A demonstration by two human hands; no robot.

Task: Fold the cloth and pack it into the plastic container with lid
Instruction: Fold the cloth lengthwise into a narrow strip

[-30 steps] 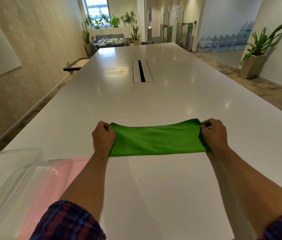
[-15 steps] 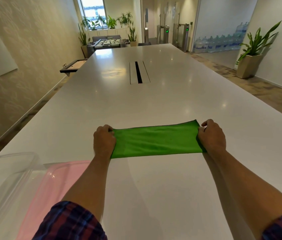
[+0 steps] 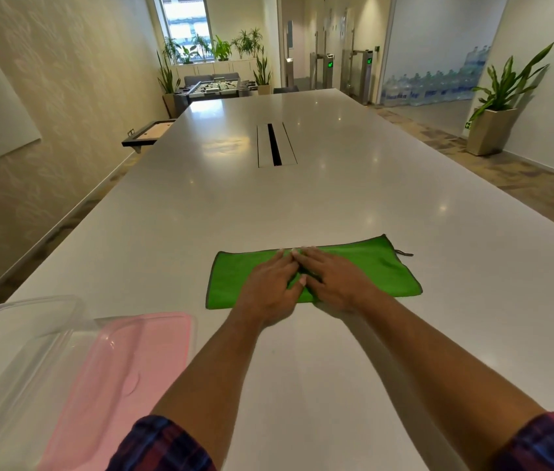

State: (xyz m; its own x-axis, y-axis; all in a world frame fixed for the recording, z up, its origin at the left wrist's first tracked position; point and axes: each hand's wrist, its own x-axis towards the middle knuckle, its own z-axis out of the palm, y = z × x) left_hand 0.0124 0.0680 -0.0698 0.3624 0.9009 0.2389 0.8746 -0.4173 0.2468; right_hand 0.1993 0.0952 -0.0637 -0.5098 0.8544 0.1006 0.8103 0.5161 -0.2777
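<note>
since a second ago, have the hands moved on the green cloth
Yes. Left hand and right hand slid inward from the cloth ends to its middle.

Nothing I can read from here. The bottle labels [image 3: 414, 94] by the far wall are blurred, and the turnstiles [image 3: 329, 65] show only green lit marks, not letters.

Both arms are bare up to the elbows. The left sleeve [image 3: 163, 445] and right sleeve [image 3: 547, 443] are rolled-up dark blue and red checks.
</note>
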